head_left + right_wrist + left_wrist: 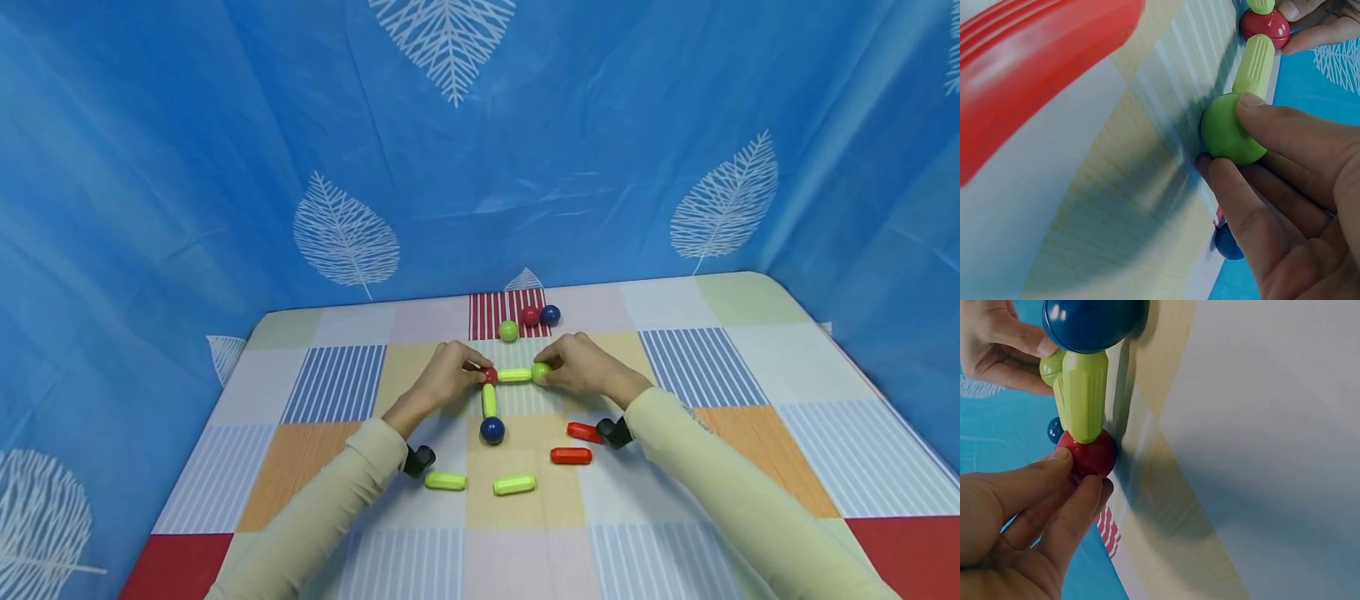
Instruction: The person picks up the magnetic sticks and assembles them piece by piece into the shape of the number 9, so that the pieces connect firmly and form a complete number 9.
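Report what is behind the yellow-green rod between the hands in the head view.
Beyond the rod, a green ball, a red ball and a blue ball lie on the patchwork cloth, before a blue curtain. The strip of cloth the rod covers cannot be seen.

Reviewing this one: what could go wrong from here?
Uneven force from the left hand on the held red ball, or the right hand on the held green ball, could pop the rod between them loose. The joined blue ball is in neither hand, so it might swing or twist off. The red rod beside the right wrist camera could get knocked.
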`<act>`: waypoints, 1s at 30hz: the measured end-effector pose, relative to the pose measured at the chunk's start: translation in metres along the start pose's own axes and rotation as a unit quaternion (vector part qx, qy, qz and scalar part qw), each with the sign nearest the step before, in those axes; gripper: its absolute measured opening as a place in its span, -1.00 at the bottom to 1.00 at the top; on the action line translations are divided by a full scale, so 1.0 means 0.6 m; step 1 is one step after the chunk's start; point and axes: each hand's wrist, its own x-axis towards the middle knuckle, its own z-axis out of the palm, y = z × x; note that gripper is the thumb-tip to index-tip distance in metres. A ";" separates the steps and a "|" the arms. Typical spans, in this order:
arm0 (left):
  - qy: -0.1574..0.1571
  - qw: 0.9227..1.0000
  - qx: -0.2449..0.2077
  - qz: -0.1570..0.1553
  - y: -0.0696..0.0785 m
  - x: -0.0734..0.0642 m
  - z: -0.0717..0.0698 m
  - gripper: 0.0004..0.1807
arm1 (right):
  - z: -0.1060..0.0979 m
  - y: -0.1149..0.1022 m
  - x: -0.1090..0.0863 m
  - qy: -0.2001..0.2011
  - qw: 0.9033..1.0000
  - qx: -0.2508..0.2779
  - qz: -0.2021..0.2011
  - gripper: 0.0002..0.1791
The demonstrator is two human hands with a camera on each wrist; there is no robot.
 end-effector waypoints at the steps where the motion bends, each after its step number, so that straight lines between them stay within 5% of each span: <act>1: 0.001 1.000 0.001 0.000 0.001 0.000 0.000 -0.79 | 0.000 -0.001 0.000 -0.001 1.000 0.000 -0.001 -0.64; 22: -0.005 1.000 -0.009 -0.004 0.001 -0.002 0.002 -0.78 | 0.008 0.006 -0.014 0.020 1.000 -0.008 -0.008 -0.53; 30: -0.007 1.000 -0.014 -0.002 -0.003 -0.001 -0.001 -0.78 | 0.001 0.025 -0.068 0.051 0.999 -0.009 -0.017 -0.53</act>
